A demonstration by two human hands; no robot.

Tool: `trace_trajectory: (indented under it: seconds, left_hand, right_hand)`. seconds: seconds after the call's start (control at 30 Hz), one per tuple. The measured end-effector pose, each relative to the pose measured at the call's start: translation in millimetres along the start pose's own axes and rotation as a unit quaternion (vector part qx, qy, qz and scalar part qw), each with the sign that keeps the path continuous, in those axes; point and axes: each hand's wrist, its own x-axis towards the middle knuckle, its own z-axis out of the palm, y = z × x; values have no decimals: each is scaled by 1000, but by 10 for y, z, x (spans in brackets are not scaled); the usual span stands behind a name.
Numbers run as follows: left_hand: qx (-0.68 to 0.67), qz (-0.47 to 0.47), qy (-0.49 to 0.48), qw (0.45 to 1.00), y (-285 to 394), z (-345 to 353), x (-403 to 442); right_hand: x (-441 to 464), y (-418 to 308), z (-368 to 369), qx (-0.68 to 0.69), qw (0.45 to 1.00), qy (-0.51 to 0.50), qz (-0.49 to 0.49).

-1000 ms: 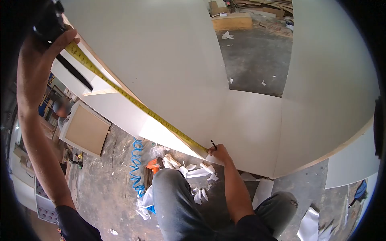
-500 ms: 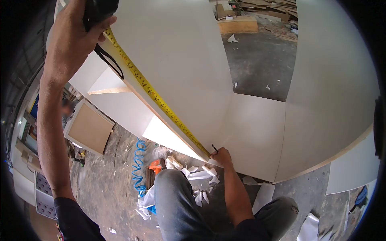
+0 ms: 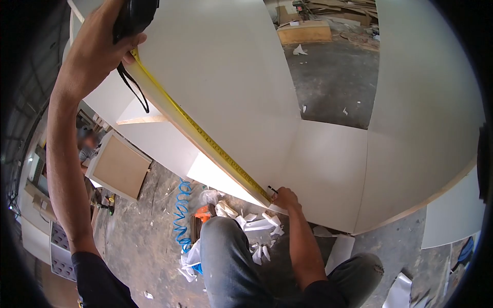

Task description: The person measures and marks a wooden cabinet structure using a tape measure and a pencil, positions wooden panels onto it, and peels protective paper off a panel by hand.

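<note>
From left hand (image 3: 95, 56), clasped round tape case (image 3: 136, 19), yellow blade (image 3: 222, 152) ran lengthwise along panel edge (image 3: 205, 148) down to right hand (image 3: 286, 198), which pinched dark pencil (image 3: 273, 190) beside blade's lower end.

Black sleeves (image 3: 97, 280) and faded grey-blue jeans (image 3: 226, 262), frayed at one knee.

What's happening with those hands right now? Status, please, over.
Left hand high, gripping tape measure. Right hand low, at the blade's far end, holding dark marker. Yellow blade stretched along white panel's edge.
</note>
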Motion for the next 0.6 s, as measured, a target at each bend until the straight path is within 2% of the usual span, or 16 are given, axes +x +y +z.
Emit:
trace_trajectory:
  seconds: [0.1,0.43,0.5,0.6]
  left_hand:
    - [13,22,6,1000,15,-6,1]
    - [16,-8,5,1000,3,15,-44]
    - [24,-13,13,1000,-26,26,-47]
    - [-27,2,-12,1000,-393,81,-80]
  right_hand:
    - [-41,-36,-103,-1,999,-32,-17]
    - [79,107,131,11,999,-28,-44]
    - [80,102,130,19,997,-54,-46]
    - [77,101,124,43,997,-57,-31]
